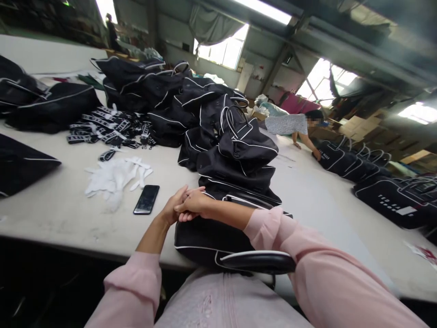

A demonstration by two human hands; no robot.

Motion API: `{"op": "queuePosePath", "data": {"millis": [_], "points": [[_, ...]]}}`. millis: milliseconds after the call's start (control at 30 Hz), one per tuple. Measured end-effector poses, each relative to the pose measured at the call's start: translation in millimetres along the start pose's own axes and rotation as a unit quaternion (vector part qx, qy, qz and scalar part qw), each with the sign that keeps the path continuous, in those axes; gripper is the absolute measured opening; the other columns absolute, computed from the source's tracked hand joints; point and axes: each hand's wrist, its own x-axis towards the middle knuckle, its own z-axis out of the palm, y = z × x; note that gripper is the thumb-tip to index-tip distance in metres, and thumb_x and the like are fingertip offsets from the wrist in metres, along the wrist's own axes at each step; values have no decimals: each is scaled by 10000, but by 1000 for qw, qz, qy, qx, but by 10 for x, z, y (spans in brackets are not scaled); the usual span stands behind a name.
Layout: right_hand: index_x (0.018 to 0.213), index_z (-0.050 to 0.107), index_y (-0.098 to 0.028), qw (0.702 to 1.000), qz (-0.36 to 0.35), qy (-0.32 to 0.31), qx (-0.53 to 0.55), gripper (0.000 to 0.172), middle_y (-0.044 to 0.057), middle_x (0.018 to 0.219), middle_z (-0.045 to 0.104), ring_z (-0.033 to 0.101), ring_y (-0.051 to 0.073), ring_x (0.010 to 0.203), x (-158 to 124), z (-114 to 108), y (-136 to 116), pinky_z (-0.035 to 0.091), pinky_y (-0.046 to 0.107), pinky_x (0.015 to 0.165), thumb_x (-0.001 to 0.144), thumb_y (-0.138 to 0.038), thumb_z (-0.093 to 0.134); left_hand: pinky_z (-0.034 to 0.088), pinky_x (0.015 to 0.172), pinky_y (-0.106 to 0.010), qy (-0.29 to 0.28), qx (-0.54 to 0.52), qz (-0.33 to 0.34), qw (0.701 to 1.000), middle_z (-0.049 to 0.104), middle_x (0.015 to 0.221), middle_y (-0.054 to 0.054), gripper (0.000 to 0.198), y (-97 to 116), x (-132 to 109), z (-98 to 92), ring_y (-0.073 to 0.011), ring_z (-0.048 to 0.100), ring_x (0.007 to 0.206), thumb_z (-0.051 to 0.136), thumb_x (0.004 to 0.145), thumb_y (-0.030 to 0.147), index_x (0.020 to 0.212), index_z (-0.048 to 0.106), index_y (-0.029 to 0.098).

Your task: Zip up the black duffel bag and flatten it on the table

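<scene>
1. The long work table carries everything; work over its bare near edge.
2. The pile of black bags runs away from you up the middle.
3. The nearest bag lies under your forearms at the table edge; in my judgement, flatten it before handling.
4. Your right hand rests over your left hand, fingers folded together, holding nothing.
5. Mind the phone just left of them, beside the white strips.
</scene>
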Motion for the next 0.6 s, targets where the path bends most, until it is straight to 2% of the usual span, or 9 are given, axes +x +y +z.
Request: {"op": "queuePosePath", "data": {"millis": [67,100,167,233,300,400,500,600], "points": [[659,579,-85,999,11,-44,-15,264,15,492,615,579,88,422,-61,-83,-17,494,155,427,917,-138,568,519,651,-298,8,11,18,1000,729,868,-105,667,14,70,-98,-197,657,664,350,942,573,1316,572,67],[711,602,-78,998,2,-69,-12,234,28,542,643,612,95,469,-134,-157,-11,524,167,474,926,-156,553,518,803,-314,15,17,32,999,730,983,-122,646,11,106,-141,-224,676,843,374,940,575,1260,621,72],[877,650,-78,996,-32,-81,-14,178,48,668,693,656,101,575,-338,-348,34,550,181,556,935,-202,537,436,1004,-351,27,34,61,997,694,1162,-128,607,-9,161,-215,-272,593,1145,418,929,592,1158,690,100],[1051,669,-106,994,-91,-31,-59,221,70,840,726,682,118,717,-571,-571,120,564,208,651,915,-251,573,380,1069,-396,41,46,93,994,643,1276,-123,592,-31,168,-266,-297,490,1282,427,925,606,1129,708,126],[1139,675,-154,979,-141,29,-144,295,78,1026,722,683,157,909,-787,-792,246,564,275,814,894,-305,607,388,1059,-423,72,80,108,988,622,1301,-131,628,-35,112,-281,-298,494,1273,388,928,630,1184,680,136],[1151,687,-223,964,-139,79,-212,306,52,1229,655,614,200,1135,-1047,-1072,515,466,359,1043,891,-363,609,434,994,-423,141,165,98,971,653,1197,-144,654,-9,-80,-218,-290,575,1130,426,895,663,1204,654,134],[1158,681,-237,973,-110,116,-169,340,52,1260,633,579,223,1194,-1244,-1277,841,426,382,1084,897,-436,593,460,875,-364,166,303,91,934,664,1044,-91,527,-7,-298,-95,-256,598,970,620,812,601,1124,673,179],[1135,700,-226,976,-97,161,-114,389,66,1237,655,583,255,1192,-1387,-1431,1131,419,408,1082,881,-503,601,445,720,-310,165,365,85,912,620,818,-20,439,-73,-394,-12,-201,575,767,625,814,528,1116,650,209]]}}
